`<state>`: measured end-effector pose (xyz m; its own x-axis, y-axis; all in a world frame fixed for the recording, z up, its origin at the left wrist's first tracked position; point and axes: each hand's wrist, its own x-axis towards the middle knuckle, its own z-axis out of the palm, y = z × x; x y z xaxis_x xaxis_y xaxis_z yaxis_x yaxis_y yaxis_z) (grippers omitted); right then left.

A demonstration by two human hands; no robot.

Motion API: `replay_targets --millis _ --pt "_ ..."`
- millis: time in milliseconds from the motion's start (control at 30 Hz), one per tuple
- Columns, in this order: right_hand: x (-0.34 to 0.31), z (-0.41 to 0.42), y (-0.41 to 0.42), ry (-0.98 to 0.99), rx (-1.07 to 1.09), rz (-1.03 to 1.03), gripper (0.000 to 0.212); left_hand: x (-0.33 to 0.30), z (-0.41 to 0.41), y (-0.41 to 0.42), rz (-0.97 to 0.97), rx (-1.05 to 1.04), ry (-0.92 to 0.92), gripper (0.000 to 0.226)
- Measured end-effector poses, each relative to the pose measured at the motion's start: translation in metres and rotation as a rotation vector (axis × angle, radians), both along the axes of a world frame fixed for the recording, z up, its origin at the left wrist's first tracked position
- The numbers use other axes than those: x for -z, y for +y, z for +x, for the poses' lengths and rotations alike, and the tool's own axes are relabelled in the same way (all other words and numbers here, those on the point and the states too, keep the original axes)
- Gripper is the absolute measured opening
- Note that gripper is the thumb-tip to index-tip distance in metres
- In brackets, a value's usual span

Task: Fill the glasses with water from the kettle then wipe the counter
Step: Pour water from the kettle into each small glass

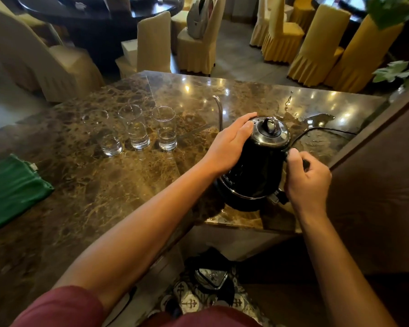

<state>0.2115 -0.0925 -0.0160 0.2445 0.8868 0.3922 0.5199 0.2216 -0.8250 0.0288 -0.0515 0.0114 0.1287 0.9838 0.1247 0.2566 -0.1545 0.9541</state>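
black kettle [257, 166] upright on its base near the counter's right edge, thin gooseneck spout [219, 112] aimed away, toward the far side; left hand [229, 147] laid flat against the lid side, fingers straight and together, pressing rather than gripping; right hand [307, 175] curled round the handle at the back, fingers closed on it; probably heavy if full, weight low in the body, so best lifted by the handle with the other hand only steadying; metal lid rim may be hot, glossy body likely slippery when wet; spout thin and easy to knock.

three glasses [137, 128] in a row left of the kettle, well apart from it, each with some water in the bottom; tall, narrow, fragile, easily tipped; better left standing and poured into.

polished brown marble counter [99, 190], hard and slick, a puddle [316, 120] shining beyond the kettle beside the black cord [316, 129]; folded green cloth [12, 187] at the left edge, soft, ready for wiping; beyond, a dining room with chairs in yellow covers [283, 36] and a dark round table.
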Motion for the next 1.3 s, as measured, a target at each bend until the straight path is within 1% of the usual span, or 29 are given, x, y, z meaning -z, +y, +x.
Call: replay_targets --millis 133,267,367,533,667,767,900,1067,1300 --pt "-0.005 0.001 -0.006 -0.004 -0.025 -0.016 0.046 0.004 0.000 -0.003 -0.005 -0.002 -0.038 0.042" --pt "-0.014 -0.015 -0.007 -0.114 -0.082 -0.025 0.050 0.008 -0.013 -0.007 -0.018 -0.048 -0.136 0.044" --pt "-0.016 -0.023 -0.010 -0.152 -0.089 -0.029 0.051 0.009 -0.019 -0.010 -0.029 -0.059 -0.181 0.044" --pt "-0.017 -0.012 -0.005 -0.041 -0.123 -0.111 0.054 0.008 -0.012 -0.003 -0.069 -0.032 -0.156 0.044" --pt "-0.008 0.000 -0.003 0.006 -0.045 -0.104 0.051 0.013 -0.008 0.000 -0.104 0.043 -0.151 0.044" --pt "-0.001 0.005 -0.005 0.043 -0.016 -0.097 0.049 0.015 -0.002 -0.003 -0.084 0.078 -0.123 0.044" --pt "0.004 0.007 -0.007 0.058 -0.021 -0.100 0.049 0.019 0.003 -0.003 -0.032 0.062 -0.069 0.045" --pt "0.006 0.005 -0.009 0.078 0.016 -0.070 0.055 0.025 0.006 -0.003 0.000 0.053 -0.064 0.046" --pt "0.004 0.003 -0.010 0.094 0.026 -0.070 0.055 0.025 0.005 -0.004 0.022 0.060 -0.029 0.047"
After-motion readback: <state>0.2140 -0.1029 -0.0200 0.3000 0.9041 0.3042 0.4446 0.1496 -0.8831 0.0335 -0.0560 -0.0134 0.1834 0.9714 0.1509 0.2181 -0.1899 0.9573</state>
